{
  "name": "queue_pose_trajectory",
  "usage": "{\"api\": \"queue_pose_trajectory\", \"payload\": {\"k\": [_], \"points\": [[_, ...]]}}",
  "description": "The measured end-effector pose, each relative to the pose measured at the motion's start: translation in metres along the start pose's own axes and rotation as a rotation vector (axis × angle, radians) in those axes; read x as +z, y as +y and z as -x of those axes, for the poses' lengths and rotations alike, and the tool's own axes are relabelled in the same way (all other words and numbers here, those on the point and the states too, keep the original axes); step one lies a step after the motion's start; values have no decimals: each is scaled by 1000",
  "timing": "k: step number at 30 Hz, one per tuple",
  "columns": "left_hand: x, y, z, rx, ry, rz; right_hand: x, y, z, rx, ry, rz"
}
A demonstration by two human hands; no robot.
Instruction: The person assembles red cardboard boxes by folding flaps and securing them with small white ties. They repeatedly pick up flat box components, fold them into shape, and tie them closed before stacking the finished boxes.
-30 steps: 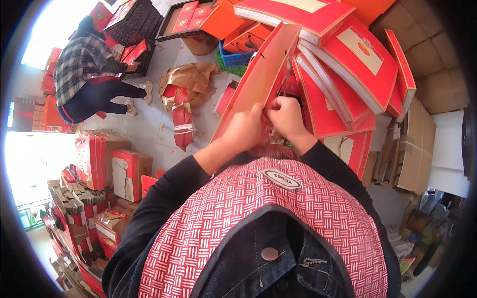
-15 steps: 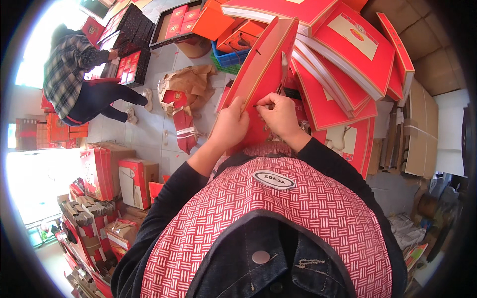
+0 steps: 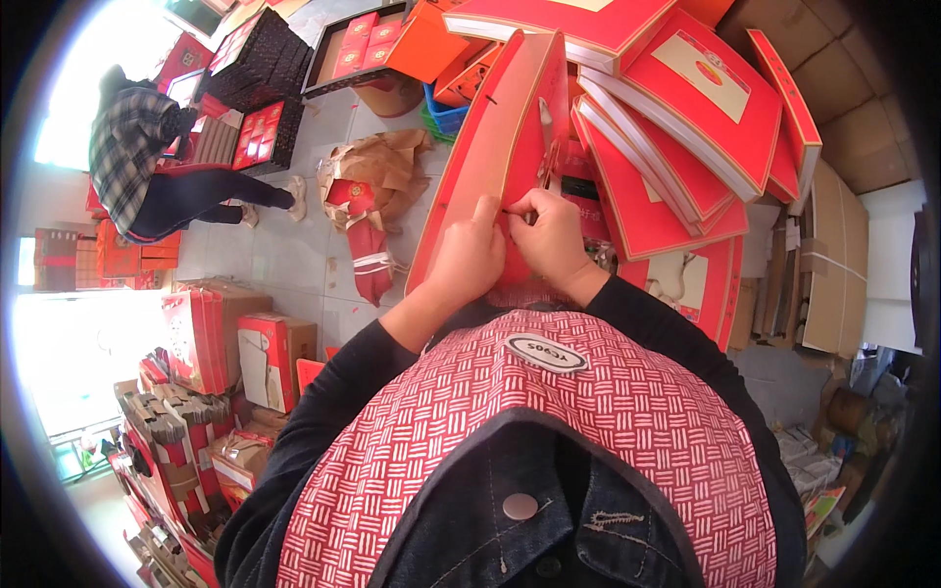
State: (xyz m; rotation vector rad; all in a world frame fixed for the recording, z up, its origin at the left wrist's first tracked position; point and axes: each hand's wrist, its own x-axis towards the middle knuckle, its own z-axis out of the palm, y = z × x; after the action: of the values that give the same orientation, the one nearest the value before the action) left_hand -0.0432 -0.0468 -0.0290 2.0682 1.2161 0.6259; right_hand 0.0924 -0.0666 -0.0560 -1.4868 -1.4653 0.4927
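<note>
Head cam, L to R. Far L: co-worker in plaid (image 3: 137, 162), bent fwd, nr dark trays (image 3: 270, 64) w/ red boxes. Below: red-faced cartons (image 3: 204, 338) by bright opening; lower still, bundled flat cartons (image 3: 162, 416). Floor (image 3: 309, 250), ctr-L: crumpled brown paper (image 3: 397, 155) w/ red packet (image 3: 350, 196) in its folds, well apart from hands.

Ctr: L hand (image 3: 470, 253) curled at near end of red carton (image 3: 488, 147), thumb up by its edge; undersides of fingers hidden. Carton stands steep on edge, ahead of both hands. Long axis: near-L to far-R, i.e. away from the body w/ slight R lean. Small dark mark (image 3: 491, 98) farther up same face.

Key relation (my read): carton's R edge sits betw. the two sets of fingertips. L hand nearer the body of it, on it; R hand (image 3: 551, 233) just R of edge, thumb + forefinger pinched, apparently on a dark sliver (image 3: 506, 212) at the edge. Too small to tell what it is. Hands close together, tips approx. touching; can't tell for sure.

R: fanned pile of red boxes (image 3: 676, 93), near R hand, apart from it. Far R: upright cardboard (image 3: 833, 274).
</note>
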Motion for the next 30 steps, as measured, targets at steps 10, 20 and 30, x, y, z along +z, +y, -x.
{"api": "queue_pose_trajectory", "payload": {"k": [10, 20, 30], "points": [[-10, -9, -3, -10, -32, 168, -2, 13, -7, 538, -224, -681], [10, -30, -27, -203, -184, 299, -6, 18, -11, 431, -195, -594], [15, -31, -39, -263, -381, 547, -37, -1, -23, 551, -460, -664]]}}
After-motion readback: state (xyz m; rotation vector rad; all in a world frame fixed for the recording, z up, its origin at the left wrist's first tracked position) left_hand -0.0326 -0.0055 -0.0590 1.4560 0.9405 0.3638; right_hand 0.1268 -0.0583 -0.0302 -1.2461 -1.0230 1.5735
